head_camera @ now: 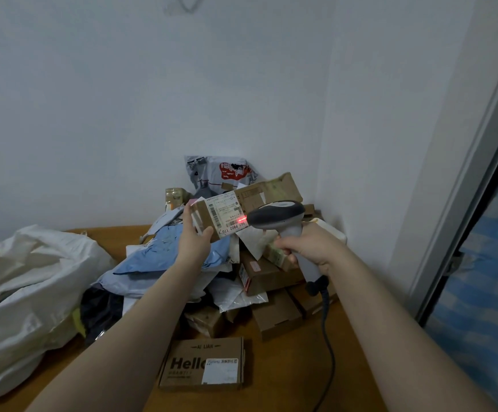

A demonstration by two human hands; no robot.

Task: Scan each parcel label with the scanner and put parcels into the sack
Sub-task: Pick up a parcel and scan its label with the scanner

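My left hand (195, 233) grips a long brown cardboard parcel (274, 190) by its near end and holds it up above the pile. Its white label (226, 214) faces me. My right hand (308, 248) grips the handle of a grey barcode scanner (277, 217), whose head points at the label. A red scan light (241, 219) glows on the label's right edge. The white sack (27, 292) lies crumpled on the left of the wooden table (289, 370).
A pile of parcels fills the table's corner: blue and white mailer bags (158, 257), several brown boxes (274, 316) and a grey printed bag (221, 173) against the wall. A "Hello" box (203, 364) lies near me. The scanner cable (328, 346) runs down the table. A door frame (462, 203) stands right.
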